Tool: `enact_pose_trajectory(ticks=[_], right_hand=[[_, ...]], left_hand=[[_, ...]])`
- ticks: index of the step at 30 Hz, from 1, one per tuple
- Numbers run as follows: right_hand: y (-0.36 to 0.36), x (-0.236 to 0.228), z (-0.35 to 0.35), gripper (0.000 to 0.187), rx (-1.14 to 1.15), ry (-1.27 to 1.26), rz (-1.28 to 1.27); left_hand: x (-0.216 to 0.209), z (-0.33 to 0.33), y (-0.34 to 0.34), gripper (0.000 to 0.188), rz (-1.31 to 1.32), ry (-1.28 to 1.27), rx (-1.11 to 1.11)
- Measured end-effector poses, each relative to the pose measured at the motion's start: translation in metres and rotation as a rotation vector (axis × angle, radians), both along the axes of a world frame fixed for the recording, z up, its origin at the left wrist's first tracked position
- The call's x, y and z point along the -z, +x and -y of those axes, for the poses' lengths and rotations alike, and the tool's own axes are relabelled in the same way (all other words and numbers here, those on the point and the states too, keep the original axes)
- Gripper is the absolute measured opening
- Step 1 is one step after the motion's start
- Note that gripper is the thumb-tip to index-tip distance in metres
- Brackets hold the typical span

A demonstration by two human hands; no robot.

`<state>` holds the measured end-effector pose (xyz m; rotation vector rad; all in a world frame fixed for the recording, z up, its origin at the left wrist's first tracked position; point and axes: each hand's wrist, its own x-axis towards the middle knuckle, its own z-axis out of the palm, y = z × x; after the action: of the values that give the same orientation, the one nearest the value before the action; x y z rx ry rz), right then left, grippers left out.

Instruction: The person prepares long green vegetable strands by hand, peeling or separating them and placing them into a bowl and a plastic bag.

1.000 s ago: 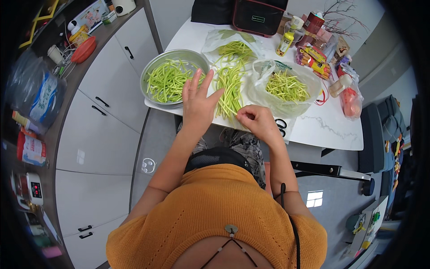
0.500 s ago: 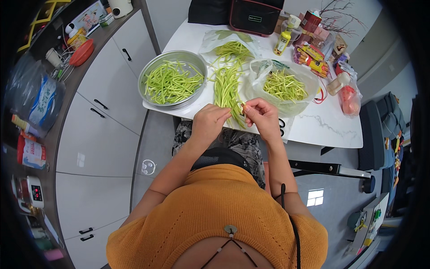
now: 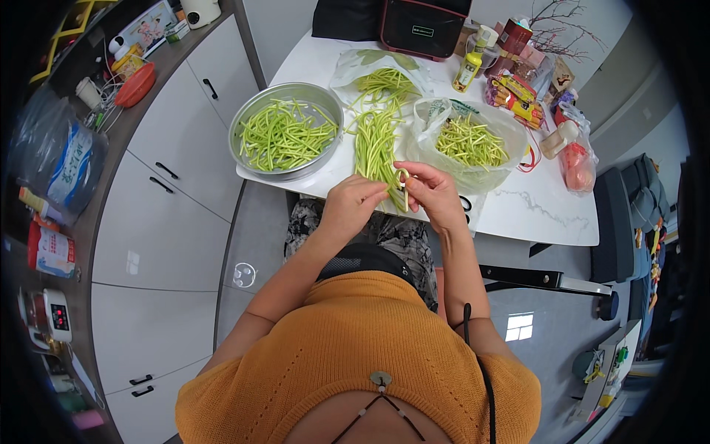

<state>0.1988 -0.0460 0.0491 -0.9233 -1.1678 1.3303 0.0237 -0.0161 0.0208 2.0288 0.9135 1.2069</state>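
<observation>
A bundle of long green garlic scapes (image 3: 376, 144) lies at the table's front edge, its far end inside a clear plastic bag (image 3: 350, 68). My right hand (image 3: 432, 194) pinches one end of a scape (image 3: 404, 180), which bends in a small loop over the fingertips. Beside it, my left hand (image 3: 353, 205) is closed, thumb and fingers pressed together against the near end of the bundle; what lies between them is hidden. Short cut pieces fill a round metal basin (image 3: 244, 164) on the left. To the right, an open plastic bag (image 3: 481, 177) holds more short pieces.
Black scissor handles (image 3: 465, 204) show beside my right wrist. Behind the bags stand a black and red appliance (image 3: 421, 29), a yellow bottle (image 3: 467, 68) and packaged food (image 3: 516, 100). White cabinets (image 3: 163, 237) run along the left.
The looped scape end now stands up more clearly in my right fingers. My left hand has shifted slightly to the right, closer to my right hand.
</observation>
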Motion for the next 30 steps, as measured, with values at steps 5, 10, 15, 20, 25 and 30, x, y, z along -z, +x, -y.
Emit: enact_pose_trajectory(ticks=[5,10,15,20,25,30], right_hand=[[0.002,0.004,-0.002,0.023,0.010,0.029,-0.010],[0.004,0.008,-0.003,0.021,0.052,0.038,-0.002],[-0.005,-0.001,-0.003,0.016,0.248,0.050,-0.097],[-0.002,0.010,-0.007,0.013,0.308,0.122,0.016],[-0.001,0.009,-0.005,0.010,0.366,0.142,0.226],[-0.006,-0.001,0.000,0.007,0.408,0.284,0.461]], left_hand=[[-0.002,0.004,0.001,0.015,0.021,-0.043,0.055],[-0.003,0.007,0.003,0.016,0.032,-0.076,0.094],[-0.003,0.009,0.003,0.017,0.085,-0.321,0.169],[-0.004,0.010,0.006,0.020,0.210,-0.584,0.305],[0.005,0.005,0.005,0.017,0.293,-0.629,0.342],[0.009,0.005,0.007,0.015,0.416,-0.616,0.317]])
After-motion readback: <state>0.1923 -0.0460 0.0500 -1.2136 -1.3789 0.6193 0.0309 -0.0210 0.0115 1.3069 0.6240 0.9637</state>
